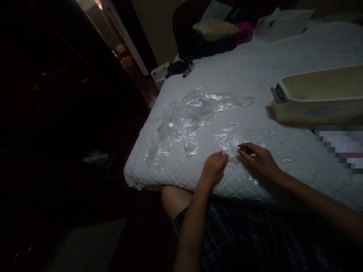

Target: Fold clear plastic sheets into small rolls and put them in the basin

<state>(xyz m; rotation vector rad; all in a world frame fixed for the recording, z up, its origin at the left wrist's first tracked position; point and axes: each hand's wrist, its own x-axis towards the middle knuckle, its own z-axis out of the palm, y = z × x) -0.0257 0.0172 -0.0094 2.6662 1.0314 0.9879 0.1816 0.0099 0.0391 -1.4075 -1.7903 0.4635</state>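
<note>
A crumpled piece of clear plastic film (234,135) was spread on the bed (297,153), directly in front of both hands, with its near edge lying at the fingertips. The left hand (214,168) was held low over the bed at the film's near left corner, its fingers laid together and pointed toward the right. The right hand (261,160) was raised a little beside it, the thumb and forefinger curved toward each other with their tips close together. In the dim light it could not be told whether any film was pinched by either hand. Beyond the left hand, a larger crumpled spread of clear plastic (195,109) was stretched across the left part of the bed.

The bed was covered in white quilting. On the right, a cream plastic tub (314,106) was seen, fitted with a grey clasp (278,94) at its left end. Toward the headboard (183,17), a pale cushion (215,30), a bright pink rolled cloth (244,33) and a white box (283,28) were placed. The left side of the room was sunk in shadow, where a shiny packet (95,158) was faintly visible. A dark plaid garment (224,234) was worn by the person, whose bare knee (176,200) was set against the bed's edge.
</note>
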